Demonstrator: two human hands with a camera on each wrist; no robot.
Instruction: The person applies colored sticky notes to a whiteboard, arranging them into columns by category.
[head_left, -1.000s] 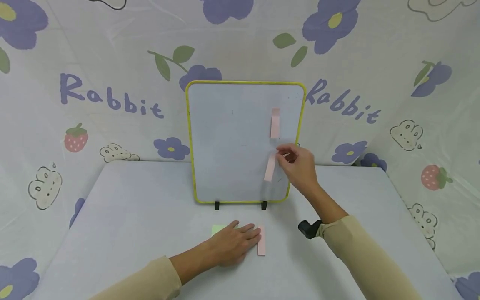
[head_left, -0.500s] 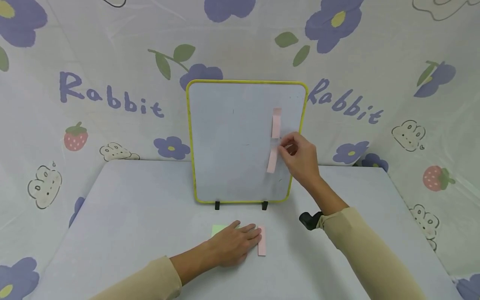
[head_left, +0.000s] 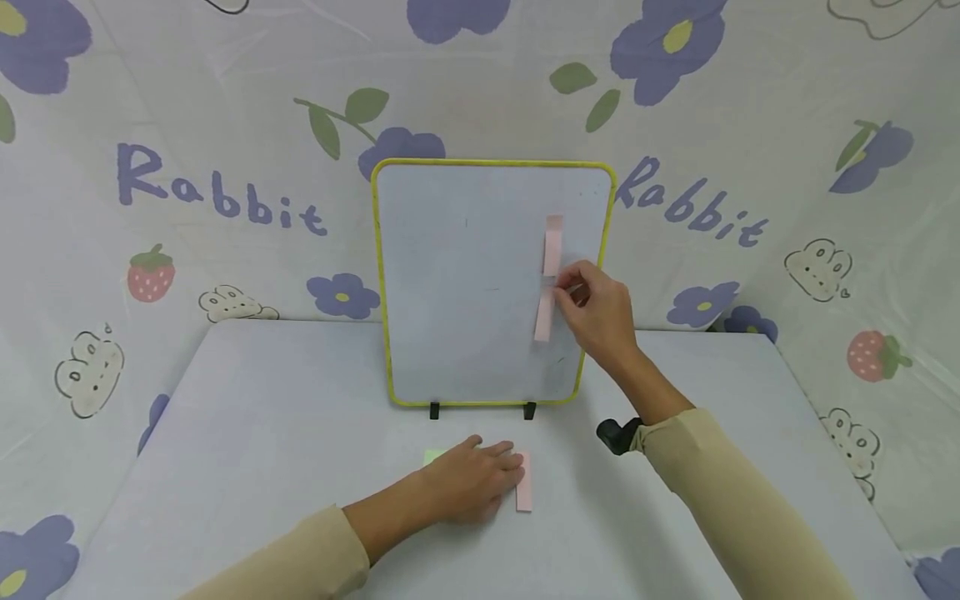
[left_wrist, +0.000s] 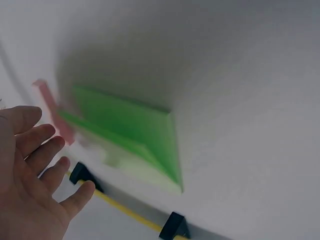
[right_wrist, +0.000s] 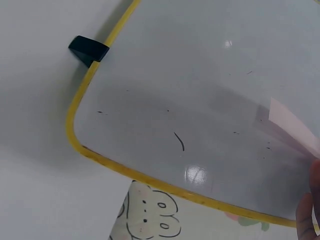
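Note:
A pink sticky note strip [head_left: 544, 315], tilted a little, hangs from my right hand [head_left: 596, 312], whose thumb and forefinger pinch its upper end at the whiteboard [head_left: 465, 275]. Just above it, another pink strip [head_left: 552, 248] sticks to the board. In the right wrist view the pinched strip [right_wrist: 292, 125] stands partly off the surface. My left hand [head_left: 472, 479] lies low over the table with fingers spread, its fingertips by a pink sticky note pad [head_left: 524, 492]. A green sticky note pad [left_wrist: 120, 120], mostly covered in the head view, has its top sheet lifted.
The yellow-framed board stands upright on two black feet [head_left: 529, 410] on the white table [head_left: 300, 417]. Behind it hangs a backdrop [head_left: 247, 108] printed with flowers and rabbits. A black wrist device [head_left: 618, 436] sits at my right cuff.
My right hand has moved up the board with the pink strip, to just beneath the stuck one. My left hand has shifted only slightly over the pads.

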